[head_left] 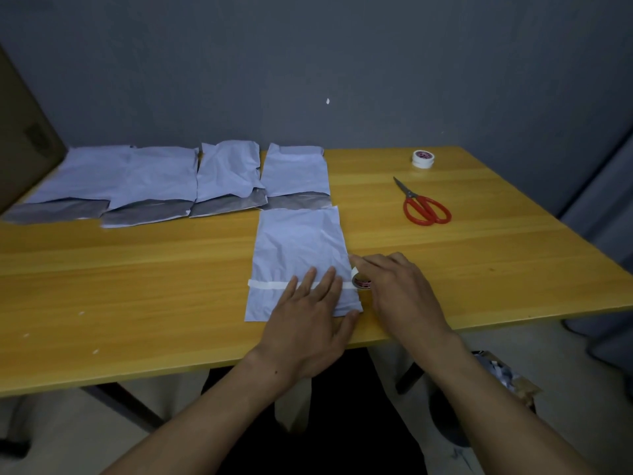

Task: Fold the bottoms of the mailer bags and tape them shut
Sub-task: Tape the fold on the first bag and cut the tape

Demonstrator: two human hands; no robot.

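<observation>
A pale mailer bag (298, 245) lies on the wooden table (137, 286) in front of me, its near end folded over. A white strip of tape (270, 284) runs across the fold from the bag's left edge to a tape roll (361, 282) at its right edge. My left hand (313, 323) presses flat on the bag and the tape with straight fingers. My right hand (397, 289) grips the tape roll at the bag's right edge. Several more mailer bags (226, 173) lie in a row at the back, grey flaps towards me.
Red-handled scissors (424, 205) lie to the right of the bags. A second tape roll (423, 158) sits at the back right. A brown cardboard box (20, 138) stands at the far left. Below the table's right side is a bin of scraps (496, 371).
</observation>
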